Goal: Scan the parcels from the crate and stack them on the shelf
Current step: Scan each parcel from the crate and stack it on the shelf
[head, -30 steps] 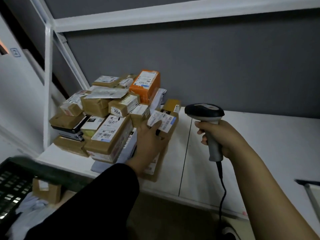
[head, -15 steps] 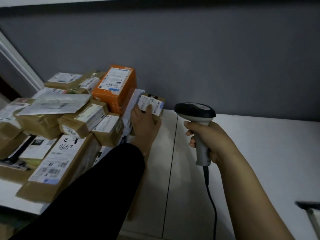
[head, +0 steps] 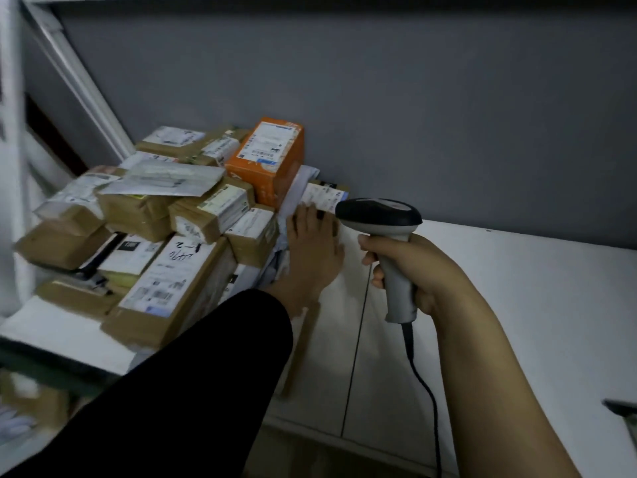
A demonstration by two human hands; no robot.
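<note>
On my feed the small brown cardboard parcel (head: 325,194) has travelled; a second ago it was held near the front of the pile of taped brown parcels (head: 165,243), and now it sits at the back of the white shelf board (head: 517,288), just beside the orange carton (head: 272,160) and close to the matt grey wall (head: 448,115). I judge this one scanned and all but placed; what is left is to let go and go back to the crate, which I cannot make out clearly in the blur at the lower left.

The left hand (head: 312,243) lies against the parcel's near side with fingers straight, pressing it home rather than clasping it; the black sleeve hides the wrist. The right hand (head: 417,267) is wrapped tightly round the handle of the grey plastic barcode scanner (head: 379,215), whose glossy black head points towards the parcel's white label; a black cable (head: 424,391) hangs from the handle's base.

The pile is mostly kraft cardboard, boxy and dull, with shiny tape bands and paper labels; one flat, crinkled plastic mailer lies across the top; the orange carton is smooth and sharp-edged; the shelf board is hard and slightly sheened, with a dark seam running front to back.
</note>
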